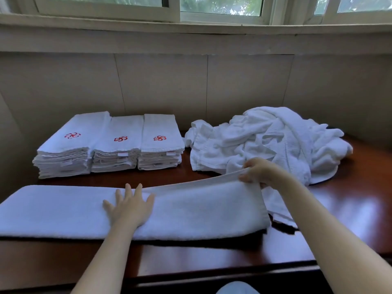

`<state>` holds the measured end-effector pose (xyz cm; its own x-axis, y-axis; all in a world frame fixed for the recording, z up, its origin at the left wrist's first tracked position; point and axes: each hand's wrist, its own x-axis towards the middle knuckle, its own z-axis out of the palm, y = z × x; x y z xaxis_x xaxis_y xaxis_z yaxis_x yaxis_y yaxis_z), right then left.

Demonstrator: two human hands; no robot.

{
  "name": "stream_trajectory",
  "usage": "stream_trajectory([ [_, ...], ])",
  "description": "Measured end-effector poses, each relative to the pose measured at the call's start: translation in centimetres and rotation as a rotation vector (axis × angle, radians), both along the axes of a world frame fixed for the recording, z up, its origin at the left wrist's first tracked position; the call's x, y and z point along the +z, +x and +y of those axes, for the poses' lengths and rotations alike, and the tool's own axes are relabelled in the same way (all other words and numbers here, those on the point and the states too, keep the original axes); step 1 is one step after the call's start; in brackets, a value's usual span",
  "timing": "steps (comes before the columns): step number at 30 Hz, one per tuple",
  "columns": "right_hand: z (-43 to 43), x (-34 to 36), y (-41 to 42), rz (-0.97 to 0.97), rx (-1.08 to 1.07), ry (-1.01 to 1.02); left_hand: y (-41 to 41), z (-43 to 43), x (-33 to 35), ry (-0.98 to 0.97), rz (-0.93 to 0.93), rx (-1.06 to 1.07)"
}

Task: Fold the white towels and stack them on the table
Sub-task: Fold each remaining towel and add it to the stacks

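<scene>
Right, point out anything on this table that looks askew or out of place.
Nothing spilled or damaged. The left stack is a little askew, its lower towels jutting out past the top one. The crumpled heap is just unfolded towels.

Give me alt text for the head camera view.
A person folds a long white towel on a wooden table: the left hand presses flat on its middle while the right hand grips its raised right end. Behind sit three stacks of folded towels and a heap of unfolded ones.
</scene>
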<state>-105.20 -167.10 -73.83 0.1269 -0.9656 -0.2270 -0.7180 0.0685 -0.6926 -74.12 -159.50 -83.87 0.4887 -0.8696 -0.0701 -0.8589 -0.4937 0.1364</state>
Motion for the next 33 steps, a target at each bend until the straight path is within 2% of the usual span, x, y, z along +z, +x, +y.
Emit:
stream_trajectory([
  [2,-0.3,-1.3,0.8,0.347,-0.020,-0.076,-0.3,0.1,0.1,-0.003,-0.005,-0.042],
  [4,0.1,-3.7,1.7,0.534,-0.042,-0.078,-0.4,0.2,0.3,-0.008,-0.004,-0.137],
  [8,0.8,-5.3,2.3,0.526,-0.146,-0.146,-1.0,0.4,0.5,0.023,0.010,-0.309],
  [12,0.9,-6.2,2.9,0.538,-0.187,-0.207,-2.3,1.3,0.2,0.059,0.001,-0.384],
  [16,1.6,-6.6,3.9,0.712,-0.206,-0.281,-3.3,2.3,-0.3,0.061,-0.030,-0.461],
  [18,2.2,-6.2,4.8,0.831,-0.175,-0.411,-3.6,2.7,-0.4,0.059,-0.038,-0.479],
  [20,3.0,-6.4,6.7,0.733,-0.061,-0.509,-3.9,2.8,-0.5,0.063,-0.041,-0.473],
  [22,4.3,-7.7,9.1,0.514,0.108,-0.439,-4.0,2.6,-0.4,0.073,-0.021,-0.462],
  [23,5.0,-8.6,9.9,0.469,0.176,-0.350,-3.9,2.4,-0.2,0.081,-0.005,-0.460],
  [25,5.4,-10.2,10.2,0.512,0.232,-0.246,-3.2,2.1,0.1,0.093,0.034,-0.460],
  [27,4.2,-10.6,9.2,0.518,0.201,-0.249,-1.8,1.9,0.3,0.080,0.038,-0.437],
  [33,0.3,-9.8,5.7,0.523,0.144,-0.234,3.7,2.6,0.4,0.090,0.015,-0.162],
])
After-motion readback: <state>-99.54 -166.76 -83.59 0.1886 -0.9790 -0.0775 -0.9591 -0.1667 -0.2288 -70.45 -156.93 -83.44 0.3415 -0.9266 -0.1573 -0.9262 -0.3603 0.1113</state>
